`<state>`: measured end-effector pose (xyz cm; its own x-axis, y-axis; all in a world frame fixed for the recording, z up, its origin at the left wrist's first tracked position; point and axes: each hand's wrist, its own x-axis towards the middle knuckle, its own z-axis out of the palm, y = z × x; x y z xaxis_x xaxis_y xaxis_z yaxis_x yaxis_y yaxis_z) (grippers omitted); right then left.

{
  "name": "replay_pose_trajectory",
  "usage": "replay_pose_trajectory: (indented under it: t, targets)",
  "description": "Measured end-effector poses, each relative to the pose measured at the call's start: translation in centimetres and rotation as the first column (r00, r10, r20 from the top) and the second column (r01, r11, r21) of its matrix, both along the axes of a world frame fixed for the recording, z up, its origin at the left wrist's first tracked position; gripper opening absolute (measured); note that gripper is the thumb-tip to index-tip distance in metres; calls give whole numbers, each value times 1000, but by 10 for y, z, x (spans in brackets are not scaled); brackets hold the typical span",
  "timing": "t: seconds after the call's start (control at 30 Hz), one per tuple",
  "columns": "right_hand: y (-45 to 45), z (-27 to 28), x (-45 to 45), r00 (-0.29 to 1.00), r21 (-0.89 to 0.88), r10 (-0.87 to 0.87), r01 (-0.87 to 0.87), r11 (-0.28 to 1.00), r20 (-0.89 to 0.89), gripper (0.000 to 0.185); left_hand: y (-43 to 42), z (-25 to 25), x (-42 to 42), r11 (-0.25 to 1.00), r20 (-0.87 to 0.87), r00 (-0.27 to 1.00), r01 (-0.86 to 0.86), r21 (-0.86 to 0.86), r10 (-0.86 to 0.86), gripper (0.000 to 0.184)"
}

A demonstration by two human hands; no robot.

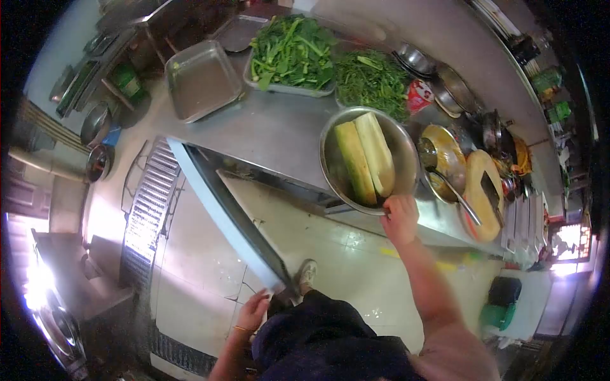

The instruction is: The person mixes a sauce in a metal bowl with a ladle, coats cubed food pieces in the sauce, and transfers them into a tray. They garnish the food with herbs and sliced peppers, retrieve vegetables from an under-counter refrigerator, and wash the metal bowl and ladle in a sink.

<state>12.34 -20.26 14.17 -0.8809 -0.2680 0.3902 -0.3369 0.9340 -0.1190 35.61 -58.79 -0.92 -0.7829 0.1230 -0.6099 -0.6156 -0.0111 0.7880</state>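
My right hand (401, 219) grips the near rim of a round metal bowl (406, 155), thumb and fingers closed on the edge. Inside the bowl lie two long pale green pieces of a gourd-like vegetable (367, 155), side by side. The bowl is at the counter's front edge. Low down, my left hand (254, 311) is beside the lower end of an open door (222, 219) with a pale edge, swung out from under the counter. Its fingers are loosely bent and apart; whether they touch the door cannot be made out.
Along the steel counter (267, 136) stand a shallow metal tray (203, 82), heaped leafy greens (292, 54), a second pile of greens (372, 79), a yellowish basin (445, 152) with a ladle (459, 193), and a cutting board (481, 184) with a knife (490, 197). A floor grate (152, 203) lies left.
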Motion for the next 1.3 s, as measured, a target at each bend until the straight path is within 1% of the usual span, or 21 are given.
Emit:
replay_pose_trajectory:
  t: [0.03,0.07,0.13,0.2,0.27,0.3,0.37,0.43,0.53,0.63,0.7,0.73,0.8,0.87,0.9,0.97,1.03,1.1,1.17,1.23,1.3]
  targets:
    - [3,-4,-3,999,-1,-28,28,1000,-14,32,14,14,-14,994,-45,993,112,4,-112,46]
    - [7,-4,-4,993,52,-97,94,994,62,34,28,38,-30,991,14,991,135,20,-135,42]
    - [-11,26,-7,986,99,-166,165,981,1,39,51,50,-50,992,-22,995,103,68,-102,40]
    - [-9,48,-9,990,12,-134,135,991,-35,44,69,56,-72,991,-109,990,97,97,-86,38]
    - [6,62,-27,996,-201,2,-20,979,-88,51,91,84,-107,991,-281,956,111,72,-86,36]
    - [14,65,-41,999,-269,-29,19,963,-34,52,105,102,-128,991,-366,926,117,58,-88,36]
    - [28,61,-81,994,-398,-60,93,913,96,53,138,152,-174,967,-385,923,122,223,-27,37]
    - [39,42,-125,977,-427,-118,184,886,176,48,186,196,-217,881,-321,924,-33,471,206,48]
    - [56,-20,-184,908,-492,-55,275,826,415,49,250,186,-291,902,-316,876,-246,356,364,62]
    - [59,-37,-194,787,-450,30,320,834,616,47,284,171,-355,874,43,884,-468,129,466,65]
    - [56,-14,-193,747,-404,18,339,850,665,43,295,165,-373,875,114,890,-456,164,442,69]
    - [55,-8,-188,783,-438,2,346,829,622,43,297,162,-380,874,151,891,-450,184,428,72]
    - [52,3,-179,845,-510,-42,360,781,533,44,295,152,-384,793,171,896,-444,418,411,71]
    - [60,43,-176,903,-628,-18,313,712,430,39,292,138,-385,687,191,881,-459,563,433,64]
    - [63,60,-170,923,-679,-11,292,673,385,36,295,137,-385,790,107,884,-456,409,455,60]
    - [79,70,-173,994,-975,68,64,214,81,27,303,133,-386,898,-51,897,-436,58,439,52]
    - [116,102,-164,994,-994,22,104,41,105,26,303,126,-389,901,-85,898,-423,99,431,48]
    - [156,118,-142,966,-972,-117,225,-67,232,32,300,120,-393,910,-126,905,-389,145,407,48]
    - [192,117,-108,975,-985,-140,166,-44,171,34,298,133,-398,879,-11,913,-390,275,408,45]
    - [214,103,-58,924,-917,-226,352,186,308,36,295,158,-402,822,112,911,-406,400,397,43]
    - [200,113,-16,881,-758,-238,474,449,410,35,285,179,-412,750,167,946,-323,577,279,44]
